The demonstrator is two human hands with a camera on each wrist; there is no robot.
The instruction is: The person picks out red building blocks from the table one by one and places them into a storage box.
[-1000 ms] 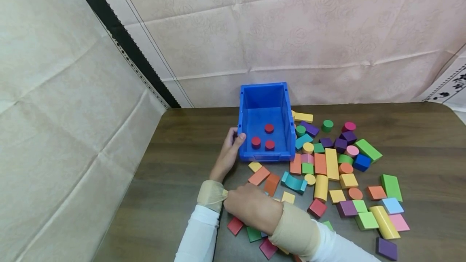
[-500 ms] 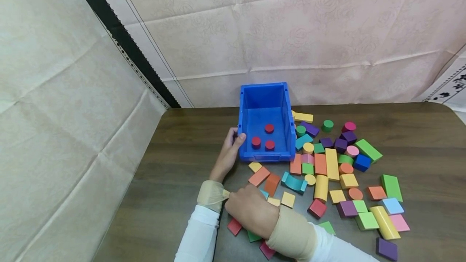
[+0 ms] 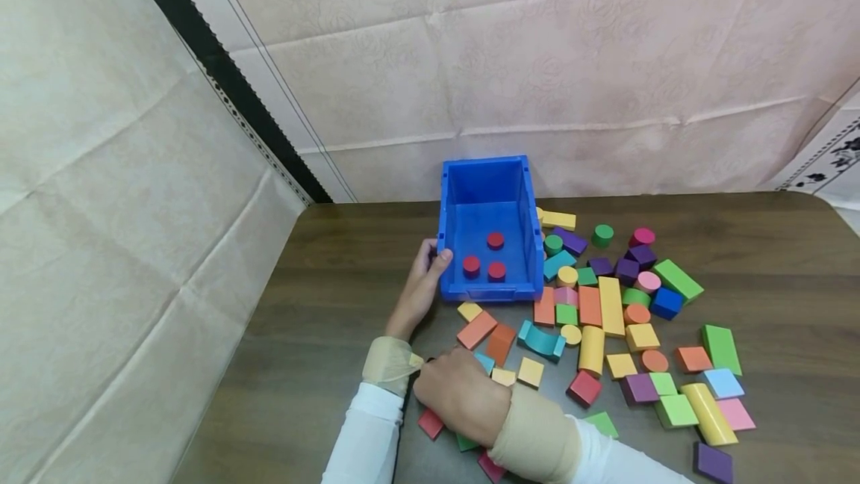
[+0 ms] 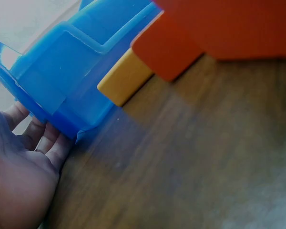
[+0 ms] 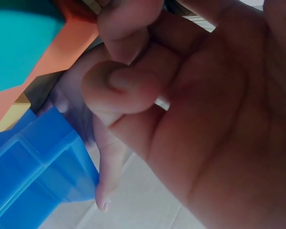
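Note:
My left hand [image 3: 422, 282] grips the left wall of a blue plastic bin [image 3: 490, 294], thumb over the rim and fingers outside. Three red round blocks [image 3: 495, 240] lie inside it. In the left wrist view, the fingers [image 4: 59, 150] bear against the bin's side [image 4: 52, 86]. My right hand [image 3: 463, 394] is at my left wrist, fingers curled, pinching the edge of the beige wrist band [image 3: 390, 364], which is drawn out to a point there. The right wrist view shows its curled fingers [image 5: 121, 88] close up; the pinched edge is mostly hidden by them.
Several coloured wooden blocks spread over the table right of and below the bin. Among them are a teal arch [image 3: 541, 342], a yellow half-round [image 3: 708, 413] and a purple block [image 3: 714, 461]. Orange blocks [image 3: 477, 329] lie in front of the bin. A cloth-covered wall [image 3: 537, 81] stands behind.
My right hand has shifted slightly down and left at the wrist band, uncovering a yellow and a light blue block. My left hand and the bin stay put; the head view tilts a little.

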